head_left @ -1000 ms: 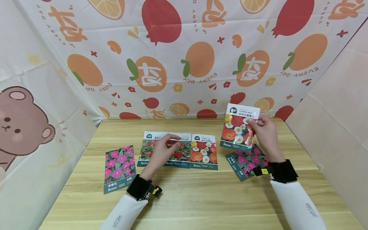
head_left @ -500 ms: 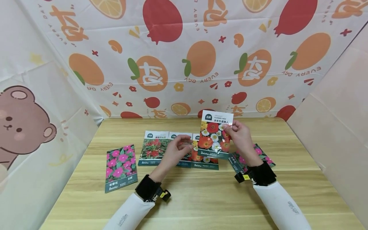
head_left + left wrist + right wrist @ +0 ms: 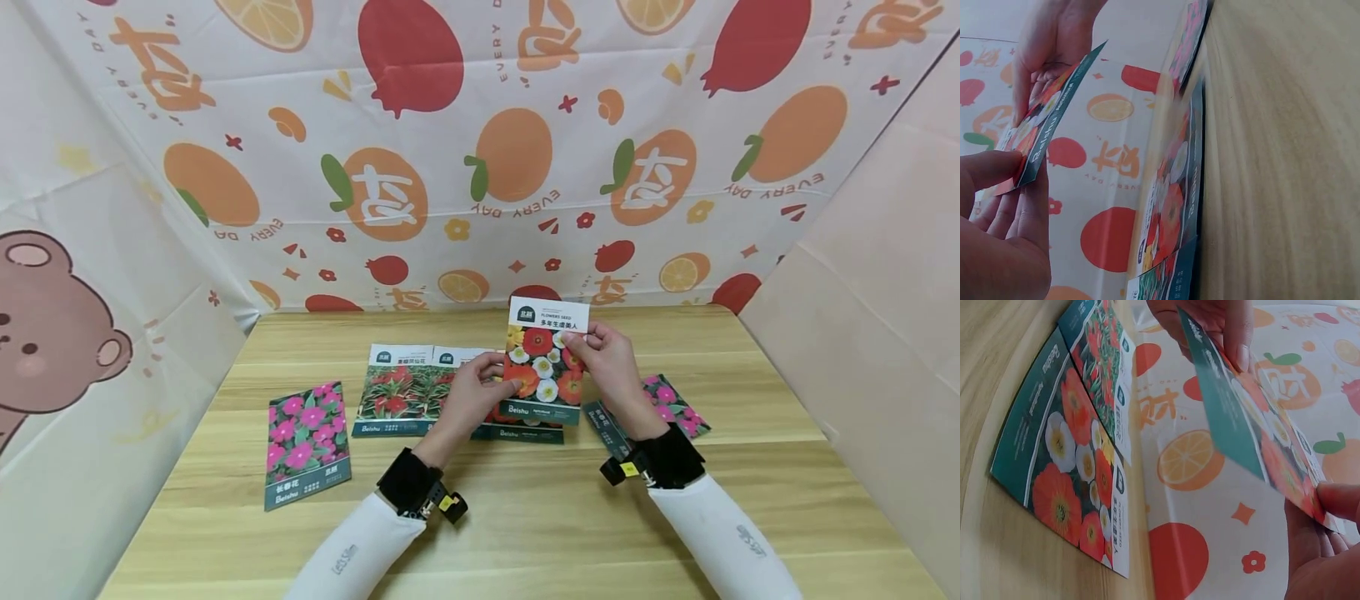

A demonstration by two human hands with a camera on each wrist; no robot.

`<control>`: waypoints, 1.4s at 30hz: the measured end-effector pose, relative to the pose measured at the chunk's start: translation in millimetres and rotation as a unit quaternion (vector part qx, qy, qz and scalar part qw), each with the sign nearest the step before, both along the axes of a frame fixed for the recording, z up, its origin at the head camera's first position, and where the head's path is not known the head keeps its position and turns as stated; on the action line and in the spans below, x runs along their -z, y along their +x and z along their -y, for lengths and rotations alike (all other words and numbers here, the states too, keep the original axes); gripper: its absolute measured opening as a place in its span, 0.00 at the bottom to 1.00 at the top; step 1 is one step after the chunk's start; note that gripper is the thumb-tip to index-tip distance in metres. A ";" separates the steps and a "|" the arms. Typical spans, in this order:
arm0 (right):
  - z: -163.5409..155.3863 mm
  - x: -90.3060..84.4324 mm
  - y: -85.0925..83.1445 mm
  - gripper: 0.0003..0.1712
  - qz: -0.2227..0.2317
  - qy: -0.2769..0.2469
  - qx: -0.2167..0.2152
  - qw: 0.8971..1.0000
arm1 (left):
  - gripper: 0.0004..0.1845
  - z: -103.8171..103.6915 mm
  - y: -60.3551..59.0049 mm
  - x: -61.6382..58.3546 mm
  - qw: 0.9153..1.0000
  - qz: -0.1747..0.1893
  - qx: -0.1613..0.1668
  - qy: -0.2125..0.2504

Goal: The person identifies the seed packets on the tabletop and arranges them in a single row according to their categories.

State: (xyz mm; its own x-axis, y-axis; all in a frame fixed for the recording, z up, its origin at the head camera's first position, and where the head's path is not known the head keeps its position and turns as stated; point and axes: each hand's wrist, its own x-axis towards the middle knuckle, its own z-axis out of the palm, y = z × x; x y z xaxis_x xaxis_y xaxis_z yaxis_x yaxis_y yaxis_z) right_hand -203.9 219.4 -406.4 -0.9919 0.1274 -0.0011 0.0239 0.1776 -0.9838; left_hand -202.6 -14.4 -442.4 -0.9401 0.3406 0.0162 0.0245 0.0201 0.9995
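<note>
Hands are meeting at the centre of the frame: the right hand [image 3: 611, 358], which was holding the poppy seed packet [image 3: 545, 360] alone at the upper right, is now pinching its right edge while the left hand [image 3: 480, 387] is pinching its lower left corner. The packet is hovering upright over what looks like a matching packet [image 3: 1066, 469] on the table [image 3: 525, 517], so sorting is continuing.
</note>
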 end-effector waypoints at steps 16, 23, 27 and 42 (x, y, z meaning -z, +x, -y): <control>-63.4 16.2 35.3 0.22 -0.122 0.455 -0.003 0.882 | 0.21 32.0 -0.9 0.0 0.998 0.012 -0.059 0.019; -82.9 30.2 53.4 0.27 -0.046 0.540 -0.066 0.838 | 0.21 50.3 -3.5 -1.5 0.997 0.023 -0.077 0.022; -86.3 38.3 60.1 0.34 -0.014 0.564 -0.096 0.820 | 0.22 55.3 -3.6 -1.4 0.996 0.029 -0.079 0.023; -115.2 47.9 28.0 0.41 0.011 0.529 -0.155 0.834 | 0.20 56.9 1.2 5.1 0.996 0.030 -0.081 0.005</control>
